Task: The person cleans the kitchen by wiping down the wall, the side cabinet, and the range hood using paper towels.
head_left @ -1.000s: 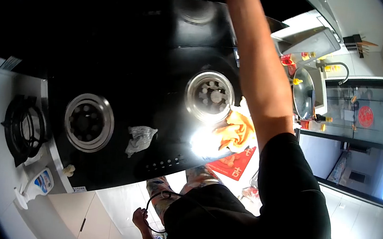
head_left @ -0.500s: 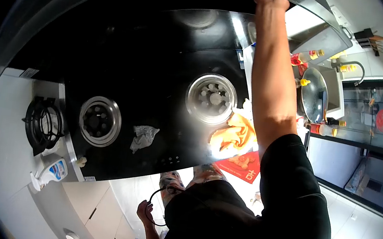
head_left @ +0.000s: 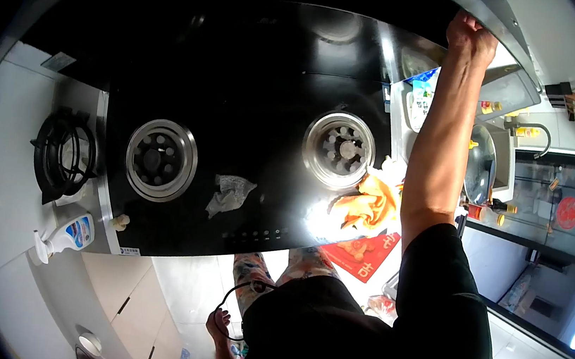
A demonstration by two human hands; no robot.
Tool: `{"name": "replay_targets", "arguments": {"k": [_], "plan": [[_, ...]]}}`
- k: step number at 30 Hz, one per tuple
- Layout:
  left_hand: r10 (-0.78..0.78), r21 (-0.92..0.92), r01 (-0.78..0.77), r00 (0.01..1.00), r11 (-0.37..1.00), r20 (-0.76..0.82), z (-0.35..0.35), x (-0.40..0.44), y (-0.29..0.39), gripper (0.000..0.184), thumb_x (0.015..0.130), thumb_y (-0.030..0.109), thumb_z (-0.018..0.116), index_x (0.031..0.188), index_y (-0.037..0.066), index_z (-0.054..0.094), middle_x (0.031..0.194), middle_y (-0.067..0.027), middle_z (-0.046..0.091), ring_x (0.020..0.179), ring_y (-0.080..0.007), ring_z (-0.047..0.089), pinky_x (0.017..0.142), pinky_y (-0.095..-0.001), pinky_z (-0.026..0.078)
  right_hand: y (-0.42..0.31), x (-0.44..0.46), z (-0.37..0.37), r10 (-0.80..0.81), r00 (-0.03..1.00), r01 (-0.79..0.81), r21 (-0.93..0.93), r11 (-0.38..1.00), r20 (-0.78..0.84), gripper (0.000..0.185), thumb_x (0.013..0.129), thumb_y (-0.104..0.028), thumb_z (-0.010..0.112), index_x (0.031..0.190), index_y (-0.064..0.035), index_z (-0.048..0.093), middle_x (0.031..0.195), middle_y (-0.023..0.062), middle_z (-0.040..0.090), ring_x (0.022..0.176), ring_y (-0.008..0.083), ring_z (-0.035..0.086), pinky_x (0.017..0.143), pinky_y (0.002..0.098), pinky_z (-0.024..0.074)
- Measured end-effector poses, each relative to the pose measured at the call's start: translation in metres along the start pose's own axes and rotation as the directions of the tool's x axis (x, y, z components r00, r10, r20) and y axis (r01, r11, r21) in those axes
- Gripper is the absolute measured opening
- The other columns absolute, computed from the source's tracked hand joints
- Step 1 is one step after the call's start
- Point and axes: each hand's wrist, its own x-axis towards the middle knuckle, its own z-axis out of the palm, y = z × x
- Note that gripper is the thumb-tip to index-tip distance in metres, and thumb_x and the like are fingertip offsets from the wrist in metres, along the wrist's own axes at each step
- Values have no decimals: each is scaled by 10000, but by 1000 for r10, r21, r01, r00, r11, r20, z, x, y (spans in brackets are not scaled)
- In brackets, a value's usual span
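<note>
My right hand [head_left: 472, 37] is raised to the metal edge of the range hood [head_left: 510, 28]. Its fingers are bent and partly hidden at that edge, so what they hold does not show. Down by my side, my left hand [head_left: 218, 323] has curled fingers, and a black cable [head_left: 232, 290] loops across it; whether the hand grips the cable is unclear. Below the right arm lies the black glass gas cooktop [head_left: 257, 133] with a left burner [head_left: 160, 160] and a right burner [head_left: 339, 150]. On it are a crumpled grey wipe [head_left: 230, 196] and an orange cloth [head_left: 369, 206].
Left of the cooktop are a black pan support [head_left: 63, 157] and a white spray bottle [head_left: 68, 232]. A red printed sheet [head_left: 367, 254] lies at the front right. Beyond my arm are a wok [head_left: 480, 166], sauce bottles [head_left: 485, 214], a faucet [head_left: 540, 137] and a knife block [head_left: 560, 92].
My right hand has moved rightward and slightly down along the hood edge. The view has shifted, revealing a blue-and-white package behind the arm. My left hand stays low at my side.
</note>
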Motion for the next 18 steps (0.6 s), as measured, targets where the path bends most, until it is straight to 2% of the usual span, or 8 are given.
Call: {"name": "replay_targets", "arguments": {"k": [4, 8, 11, 14, 15, 16, 17, 18], "plan": [[11, -67, -7, 998, 998, 61, -5, 16, -16, 304, 970, 207, 546, 1111, -43, 644, 901, -136, 728, 728, -210, 707, 608, -294, 565, 12, -28, 21, -20, 998, 20, 9, 1000, 63, 285, 1023, -142, 518, 1273, -20, 581, 1220, 130, 642, 1040, 269, 654, 845, 344, 579], [35, -99, -29, 998, 995, 58, -16, 30, -37, 272, 964, 192, 567, 1110, -21, 653, 879, -133, 734, 708, -208, 716, 597, -292, 575, 30, -65, 47, -34, 993, 32, 26, 999, 116, 297, 1027, -140, 516, 1298, -31, 567, 1257, 126, 632, 1071, 267, 649, 864, 335, 579], [-51, -150, 52, 999, 987, 15, -16, 33, -47, 265, 964, 202, 582, 1097, -15, 656, 873, -131, 735, 699, -204, 711, 578, -280, 559, 47, -92, 67, -1, 997, -1, 24, 1000, 81, 283, 1017, -138, 533, 1278, -37, 576, 1242, 123, 633, 1083, 279, 638, 888, 373, 568], [-147, -168, 149, 989, 974, 23, -20, 40, -60, 255, 966, 204, 591, 1090, -8, 660, 869, -128, 734, 683, -200, 703, 558, -272, 540, 69, -126, 85, 5, 974, 6, -45, 999, 226, 260, 996, -68, 509, 1254, -40, 519, 1218, 105, 608, 1076, 285, 610, 929, 425, 536], [-148, -196, 150, 989, 969, 24, -20, 41, -65, 252, 968, 200, 588, 1091, -9, 660, 864, -127, 733, 678, -201, 700, 555, -274, 536, 78, -137, 92, -11, 941, 32, -56, 998, 338, 258, 983, -46, 501, 1241, -42, 495, 1213, 100, 598, 1080, 291, 599, 943, 448, 530], [-149, -222, 151, 989, 963, 25, -20, 42, -69, 250, 970, 195, 584, 1092, -9, 660, 859, -126, 731, 672, -202, 697, 552, -276, 533, 79, -144, 101, 194, 936, -228, 87, 970, 292, 249, 972, -43, 515, 1220, -41, 500, 1191, 105, 598, 1064, 284, 599, 922, 441, 530], [-157, -225, 161, 987, 961, 36, -21, 43, -72, 250, 970, 195, 584, 1092, -9, 660, 859, -126, 731, 672, -202, 697, 552, -276, 533, 81, -149, 110, 391, 890, -445, 260, 857, 234, 240, 961, -41, 529, 1199, -40, 505, 1169, 109, 598, 1047, 278, 599, 901, 434, 530], [-147, -220, 152, 988, 964, 39, -22, 43, -71, 255, 972, 198, 578, 1095, -10, 660, 857, -127, 731, 672, -204, 697, 556, -279, 534, 118, -169, 123, 13, 970, -9, -17, 1000, 244, 243, 953, -34, 537, 1194, -40, 504, 1157, 112, 596, 1035, 270, 600, 877, 418, 528]]}}
